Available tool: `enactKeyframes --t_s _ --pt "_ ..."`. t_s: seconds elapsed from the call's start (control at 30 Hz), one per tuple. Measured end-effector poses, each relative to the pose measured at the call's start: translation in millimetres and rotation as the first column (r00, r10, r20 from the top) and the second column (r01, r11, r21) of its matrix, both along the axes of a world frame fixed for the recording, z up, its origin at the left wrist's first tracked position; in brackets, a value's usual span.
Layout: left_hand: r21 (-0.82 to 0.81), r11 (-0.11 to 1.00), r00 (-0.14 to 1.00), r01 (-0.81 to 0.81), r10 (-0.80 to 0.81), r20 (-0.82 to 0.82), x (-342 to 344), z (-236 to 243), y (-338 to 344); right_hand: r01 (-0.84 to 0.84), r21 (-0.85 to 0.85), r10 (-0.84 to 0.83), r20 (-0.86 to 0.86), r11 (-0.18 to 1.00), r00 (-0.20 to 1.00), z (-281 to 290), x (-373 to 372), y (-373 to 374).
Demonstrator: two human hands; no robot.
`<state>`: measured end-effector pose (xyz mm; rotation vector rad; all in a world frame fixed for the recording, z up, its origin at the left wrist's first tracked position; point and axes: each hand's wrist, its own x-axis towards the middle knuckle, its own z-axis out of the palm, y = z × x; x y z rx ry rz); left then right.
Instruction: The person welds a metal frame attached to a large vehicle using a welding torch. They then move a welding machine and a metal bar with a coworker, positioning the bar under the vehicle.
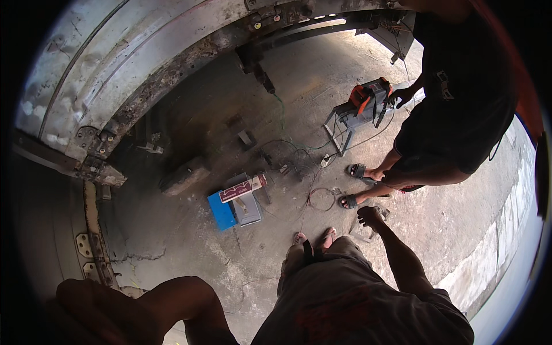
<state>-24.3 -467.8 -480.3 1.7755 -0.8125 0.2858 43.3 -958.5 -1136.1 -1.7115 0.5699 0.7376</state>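
Observation:
My right hand (370,217) hangs at the right with its fingers curled closed, and no object shows in it. Beneath it on the floor lies a small angular object (376,225), partly hidden by the hand. At the lower left my left arm is bent, and my left hand (86,302) is a dark shape whose fingers I cannot make out. Ahead of my feet lie a blue flat box or folder (222,210), a grey case (247,209) and a red-and-white carton (236,191) resting across them.
A co-worker (460,115) stands at the right, one hand beside an orange-and-black portable machine (371,96) on a grey stand (348,123). Cables (322,198) trail over the concrete floor. A large worn metal body panel (115,69) arches overhead at left. A block (185,175) lies below it.

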Motion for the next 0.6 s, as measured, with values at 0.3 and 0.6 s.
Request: enactKeyframes --t_s 0.3,0.6 --pt "0.09 0.994 0.996 -0.059 0.053 0.066 -14.2 -11.3 19.7 -0.488 -0.148 0.51 0.232 0.86 0.828 13.3 -1.0 291.5" --pt "-0.183 0.977 0.983 0.108 -0.078 0.165 11.0 -31.6 -11.6 -0.915 0.383 0.896 0.441 -0.13 0.058 242.9 -45.5 375.8"
